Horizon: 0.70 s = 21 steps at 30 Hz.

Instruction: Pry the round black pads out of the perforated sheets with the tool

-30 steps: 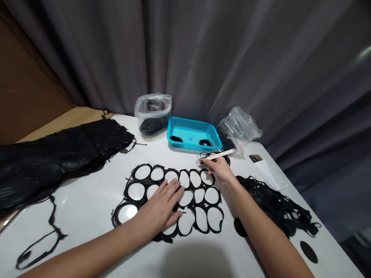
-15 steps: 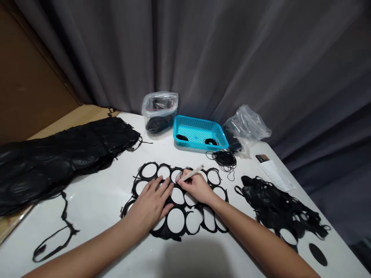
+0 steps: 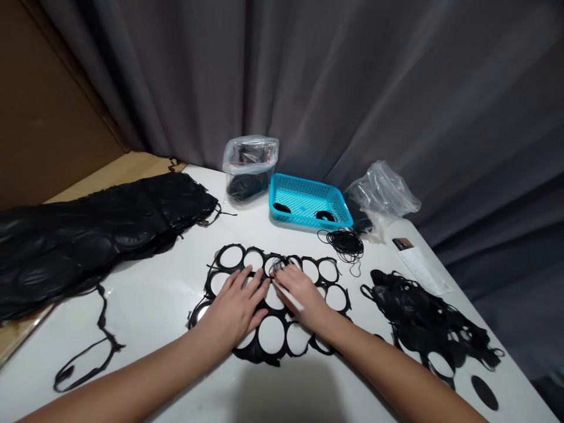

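Note:
A black sheet with rows of round holes [image 3: 270, 356] lies flat on the white table. My left hand [image 3: 235, 302] rests palm down on its left half, fingers spread, holding nothing. Just to the right, my right hand [image 3: 304, 294] is closed with a slim white pen-like tool [image 3: 288, 295] lying along its palm, pointing back towards the wrist. Its fingertips are pinched at a hole in the top row, beside thin black strands [image 3: 277, 264]. Whether they grip a strand is too small to tell.
Behind stand a blue basket [image 3: 308, 223] with black pieces inside, a clear bag [image 3: 250, 170] and another plastic bag [image 3: 385, 191]. A tangle of black rings [image 3: 346, 244] lies before the basket. Black sheets [image 3: 110, 235] are stacked left; black scraps [image 3: 423, 317] lie right, near a phone [image 3: 402, 242].
The white tool has swung from pointing up and away to lying back along my right palm. My right fingers have moved in to pinch at the hole. My left hand stays flat on the sheet.

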Each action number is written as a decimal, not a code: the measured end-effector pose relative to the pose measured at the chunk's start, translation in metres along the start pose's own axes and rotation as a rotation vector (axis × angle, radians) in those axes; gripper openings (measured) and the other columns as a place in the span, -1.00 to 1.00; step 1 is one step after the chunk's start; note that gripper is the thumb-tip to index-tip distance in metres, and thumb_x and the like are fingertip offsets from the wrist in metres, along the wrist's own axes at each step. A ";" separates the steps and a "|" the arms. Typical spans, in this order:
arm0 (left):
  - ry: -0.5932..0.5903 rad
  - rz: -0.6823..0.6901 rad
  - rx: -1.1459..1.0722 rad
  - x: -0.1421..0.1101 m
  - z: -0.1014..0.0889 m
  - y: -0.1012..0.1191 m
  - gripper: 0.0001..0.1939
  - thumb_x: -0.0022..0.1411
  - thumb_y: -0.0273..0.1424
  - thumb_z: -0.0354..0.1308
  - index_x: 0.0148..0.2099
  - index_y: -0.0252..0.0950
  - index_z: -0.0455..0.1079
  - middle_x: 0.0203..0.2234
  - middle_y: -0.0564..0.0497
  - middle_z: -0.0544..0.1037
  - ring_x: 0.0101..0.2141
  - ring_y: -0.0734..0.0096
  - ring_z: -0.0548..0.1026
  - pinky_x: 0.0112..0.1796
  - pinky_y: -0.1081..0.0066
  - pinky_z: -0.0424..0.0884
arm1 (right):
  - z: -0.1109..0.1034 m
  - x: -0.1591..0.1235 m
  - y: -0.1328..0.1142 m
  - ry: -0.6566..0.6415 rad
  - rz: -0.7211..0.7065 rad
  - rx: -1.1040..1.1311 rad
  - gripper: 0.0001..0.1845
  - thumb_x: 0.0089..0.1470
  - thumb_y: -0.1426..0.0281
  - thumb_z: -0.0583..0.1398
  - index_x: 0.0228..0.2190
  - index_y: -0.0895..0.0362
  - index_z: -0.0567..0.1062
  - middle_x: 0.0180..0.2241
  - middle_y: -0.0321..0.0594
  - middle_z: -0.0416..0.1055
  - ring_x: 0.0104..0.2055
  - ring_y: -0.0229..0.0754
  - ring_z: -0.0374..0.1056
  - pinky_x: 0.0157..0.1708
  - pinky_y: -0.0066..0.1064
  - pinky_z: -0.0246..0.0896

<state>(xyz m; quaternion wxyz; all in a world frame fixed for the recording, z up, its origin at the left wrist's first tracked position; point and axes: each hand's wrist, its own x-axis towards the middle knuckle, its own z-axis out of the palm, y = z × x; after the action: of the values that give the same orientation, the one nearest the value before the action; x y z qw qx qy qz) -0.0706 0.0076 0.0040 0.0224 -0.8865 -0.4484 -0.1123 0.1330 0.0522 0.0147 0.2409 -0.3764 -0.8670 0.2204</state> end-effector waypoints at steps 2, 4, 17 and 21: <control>-0.009 -0.008 0.000 0.000 0.000 0.000 -0.53 0.41 -0.18 0.07 0.26 -0.28 0.33 0.23 -0.17 0.38 0.23 -0.12 0.26 0.15 0.02 0.17 | -0.008 0.003 0.015 0.060 0.002 -0.105 -0.87 0.20 0.47 0.05 -0.37 0.09 0.37 -0.34 -0.13 0.42 -0.26 -0.07 0.27 -0.24 -0.28 0.20; -0.015 -0.017 0.003 -0.001 -0.001 0.000 -0.53 0.41 -0.17 0.08 0.25 -0.28 0.34 0.23 -0.16 0.37 0.23 -0.15 0.26 0.14 0.00 0.19 | -0.027 0.010 0.037 0.254 0.132 -0.148 -0.82 0.18 0.44 0.05 -0.48 0.07 0.31 -0.43 -0.16 0.38 -0.33 -0.09 0.26 -0.29 -0.29 0.20; 0.051 -0.089 -0.004 -0.012 -0.016 -0.017 -0.41 0.44 -0.11 -0.01 0.28 -0.48 0.26 0.12 -0.33 0.42 0.14 -0.10 0.35 0.10 0.06 0.29 | -0.022 0.057 0.023 0.143 0.682 1.106 -0.67 -0.20 0.29 0.41 -0.48 0.12 0.38 -0.37 -0.16 0.51 -0.34 -0.17 0.47 -0.60 -0.53 0.22; 0.004 -0.060 0.050 -0.022 -0.011 -0.027 -0.45 0.48 -0.11 -0.07 0.26 -0.43 0.30 0.14 -0.28 0.44 0.16 -0.10 0.35 0.10 0.04 0.26 | -0.002 0.062 0.001 -0.033 0.598 1.135 -0.71 -0.09 0.30 0.35 -0.47 0.12 0.34 -0.30 -0.18 0.53 -0.30 -0.23 0.46 -0.32 -0.43 0.34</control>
<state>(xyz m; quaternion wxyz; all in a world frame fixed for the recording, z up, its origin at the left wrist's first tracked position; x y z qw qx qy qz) -0.1067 0.0041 0.0085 0.0422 -0.8717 -0.4772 -0.1033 0.0975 0.1002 0.0316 0.3174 -0.4124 -0.4768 0.7084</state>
